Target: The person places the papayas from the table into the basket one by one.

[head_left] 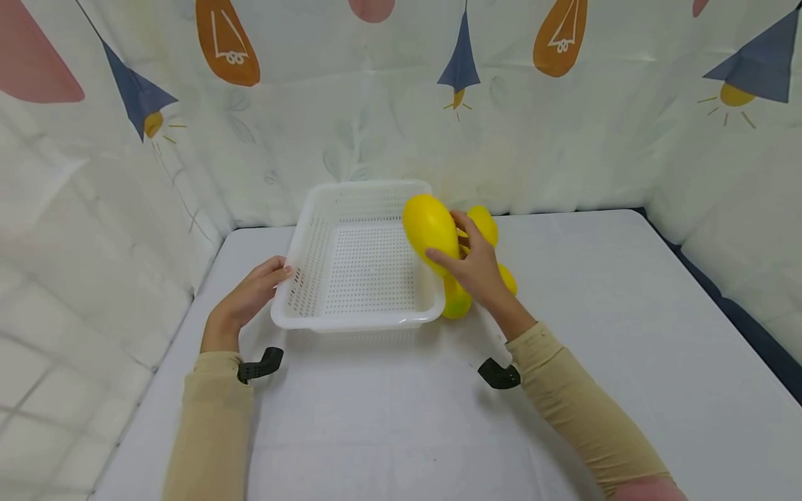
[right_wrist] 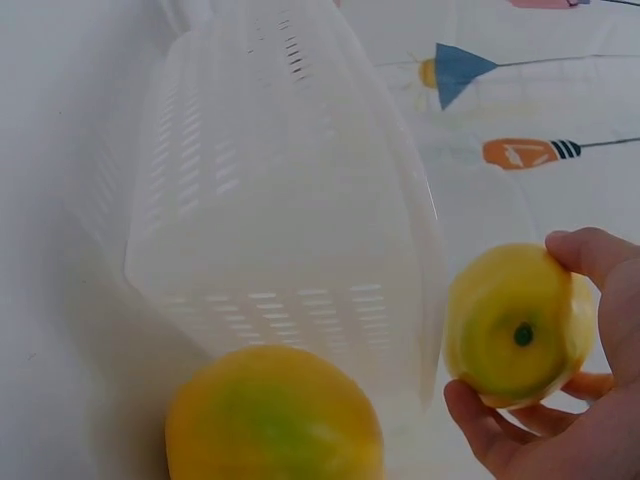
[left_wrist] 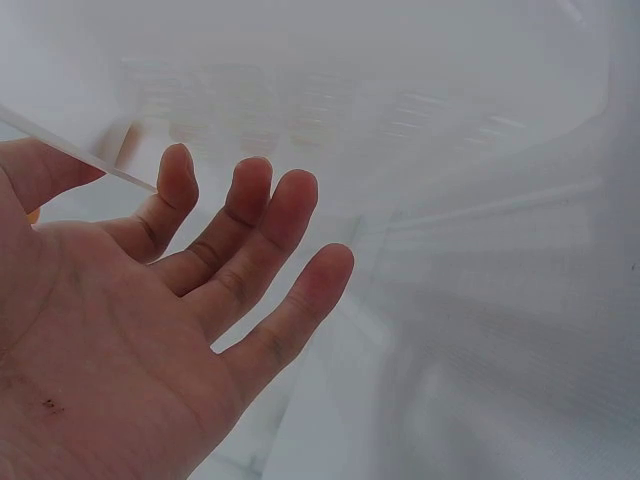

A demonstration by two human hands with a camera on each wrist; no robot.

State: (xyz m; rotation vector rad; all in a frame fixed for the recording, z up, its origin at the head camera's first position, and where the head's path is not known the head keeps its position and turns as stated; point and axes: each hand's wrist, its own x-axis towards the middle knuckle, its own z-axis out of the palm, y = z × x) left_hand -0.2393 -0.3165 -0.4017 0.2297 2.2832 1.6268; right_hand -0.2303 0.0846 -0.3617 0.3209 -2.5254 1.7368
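Right hand [head_left: 473,261]: thumb and fingers [right_wrist: 472,412] pinching one yellow fruit [head_left: 431,226] by its sides, palm off it; a dark stem spot at its end faces the right wrist camera. I read the fruit as lifted above rim height at the right side of the white basket [head_left: 370,323], overlapping the far part of that rim in the head view; I cannot tell whether its whole body is past the edge. Left hand [head_left: 253,292]: thumb on one side of the left rim, the other fingers spread a little and bent loosely along the outside of the wall, so I log a light steadying hold. How hard they press, I cannot tell. Further out, more fruits [head_left: 456,299] sit just beside the basket's right wall, at least three showing, partly hidden by the right hand. All rests on the white desk [head_left: 401,431], with a printed curtain [head_left: 395,104] behind. Step in hand, my judgement: transferring a fruit over the rim, basket braced opposite. Next move, as I would run it: carry the fruit inward until it is wholly inside the wall, lower it towards the perforated floor, then part the fingers gently, so it does not roll. Left hand should hold the rim meanwhile; a knock from the right could slide the basket.
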